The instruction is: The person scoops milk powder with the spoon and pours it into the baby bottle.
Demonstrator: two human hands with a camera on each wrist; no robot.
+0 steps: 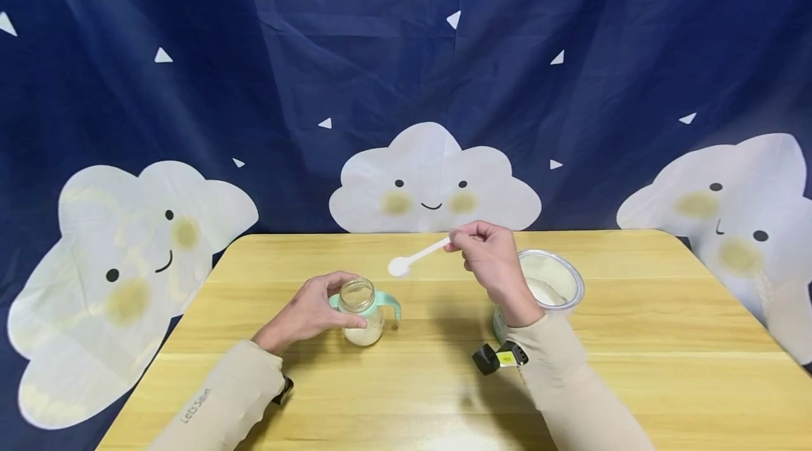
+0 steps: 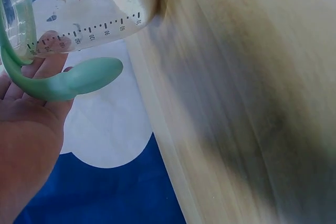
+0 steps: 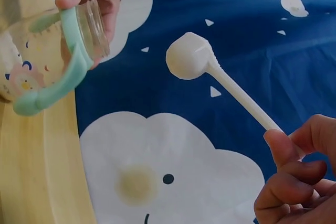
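Note:
A clear baby bottle point(image 1: 363, 335) with a mint-green collar and handles stands uncapped on the table, whitish contents at its bottom. My left hand point(image 1: 311, 310) holds it around the collar, thumb on the near side. In the left wrist view, the bottle's measuring marks and a green handle point(image 2: 89, 78) are visible. My right hand point(image 1: 491, 261) pinches a white scoop point(image 3: 188, 57) by the end of its long handle. The scoop's bowl hovers above the table, up and to the right of the bottle mouth and apart from it. How full the bowl is, I cannot tell.
Behind my right wrist stands an open can point(image 1: 550, 269) with a silvery rim and pale powder inside, partly hidden by the forearm. The wooden table point(image 1: 660, 310) ends at a dark blue curtain point(image 1: 380, 49) printed with smiling clouds.

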